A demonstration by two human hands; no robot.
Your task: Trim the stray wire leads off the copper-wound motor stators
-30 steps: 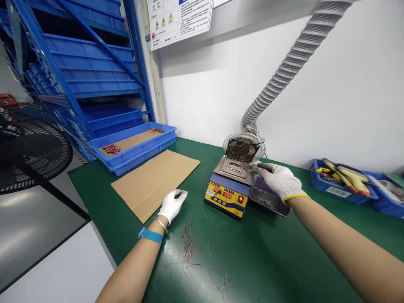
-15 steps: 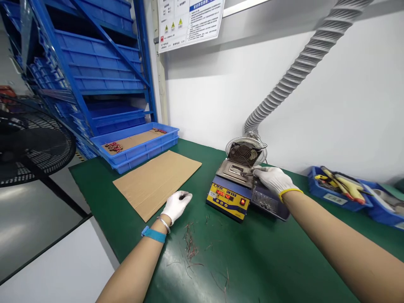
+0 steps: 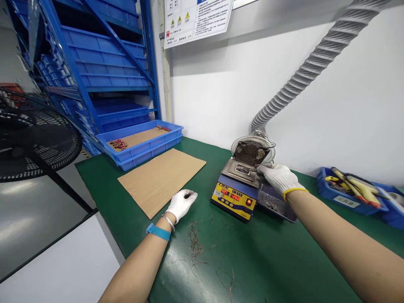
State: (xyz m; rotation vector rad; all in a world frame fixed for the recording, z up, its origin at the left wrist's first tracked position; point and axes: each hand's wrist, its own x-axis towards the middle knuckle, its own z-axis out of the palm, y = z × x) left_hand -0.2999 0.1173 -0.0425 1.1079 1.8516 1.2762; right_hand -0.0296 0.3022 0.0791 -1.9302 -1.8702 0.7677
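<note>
Writing: front panel of the blue-and-yellow unit (image 3: pixel 233 201) reads "CM 558"; brand lettering to its left not certain. Two red displays lit, the right one showing 426.0, the left less sure; red switch aglow. Notice (image 3: pixel 198 20) on the wall: three yellow warning triangles, Chinese print mostly too small, "120" near the bottom edge. White label (image 3: pixel 347 202) on the blue bin (image 3: pixel 328 196) at right carries Chinese characters.

Right hand (image 3: pixel 279 179), white glove with yellow cuff: grip pinched on a slim dark implement (image 3: pixel 253 169), which reaches in from the right to the metal well (image 3: pixel 243 169) on top of the unit. Left hand (image 3: pixel 182 205), gloved, lies near the cardboard sheet (image 3: pixel 162 181), grip loosely curled, dark patch at the fingertips; cannot tell whether anything is in it. Bangle and blue band at that wrist.

Green tabletop (image 3: pixel 268 261): unit right of centre, a round fan grille (image 3: pixel 251 153) behind it feeding a grey ribbed duct (image 3: pixel 298 80). Dark tray (image 3: pixel 276 205) just right of the unit, metallic bits inside. Thin wire scraps (image 3: pixel 195 244) scattered in front. Blue tray (image 3: pixel 151 150) at far left, small reddish rings (image 3: pixel 119 144) on its liner.

Room: white wall; blue rack (image 3: pixel 154 63) stacked with crates; black floor fan (image 3: pixel 57 134) at left.
</note>
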